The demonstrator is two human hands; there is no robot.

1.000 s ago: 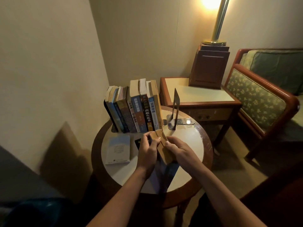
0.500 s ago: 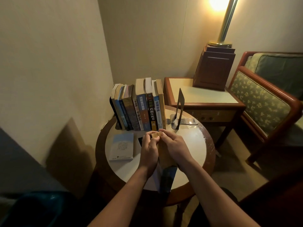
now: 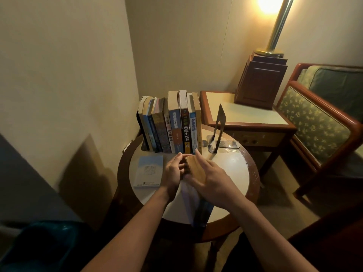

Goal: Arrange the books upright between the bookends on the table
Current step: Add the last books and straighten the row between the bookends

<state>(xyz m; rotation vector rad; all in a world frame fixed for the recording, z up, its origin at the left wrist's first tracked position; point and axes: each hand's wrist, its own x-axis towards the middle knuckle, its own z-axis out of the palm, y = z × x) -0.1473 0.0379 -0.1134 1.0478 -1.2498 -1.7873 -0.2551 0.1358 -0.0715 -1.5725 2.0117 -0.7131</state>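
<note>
Head view: the yellow-edged paperback stands on its lower edge on the round table, page block up, gripped from both sides just in front of the right end of the upright row of books. Over the last second the right hand has shifted from the book's side onto its top. Its fingers now lie long and spread across the page edge and right cover, the forefinger reaching toward the foot of the row, and the thumb looks set against the near left side. The left hand has stayed at the left cover, fingers curled against it and thumb raised at the top corner. The paperback has been brought closer to the row and straighter. The metal right bookend stands apart from the last spine, so a gap is open there, and the book seems lined up to slide into it. The black left bookend backs the row's far end. A pale blue book lies flat to the left, not yet shelved.
</note>
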